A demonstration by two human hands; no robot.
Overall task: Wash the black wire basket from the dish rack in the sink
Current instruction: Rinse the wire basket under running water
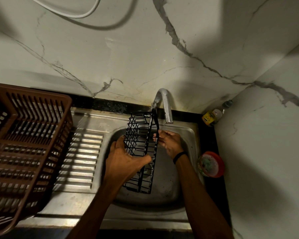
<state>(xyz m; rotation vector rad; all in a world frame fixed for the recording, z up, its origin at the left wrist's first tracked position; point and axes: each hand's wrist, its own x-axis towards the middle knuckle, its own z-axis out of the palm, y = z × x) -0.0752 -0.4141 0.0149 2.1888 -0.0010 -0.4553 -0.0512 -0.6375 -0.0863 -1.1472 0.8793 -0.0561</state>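
Observation:
A long black wire basket is held upright and tilted over the steel sink, its top end close to the tap. My left hand grips the basket's middle from the left, thumb across its front. My right hand sits at the basket's right edge just below the tap's spout, fingertips touching the black frame. A thin trickle of water falls from the spout onto that hand. The basket's lower end hangs inside the bowl.
A brown plastic dish rack stands on the ribbed steel drainboard at the left. A yellow-labelled bottle stands in the back right corner. A round red-rimmed tub sits on the black counter right of the sink. A marble wall rises behind.

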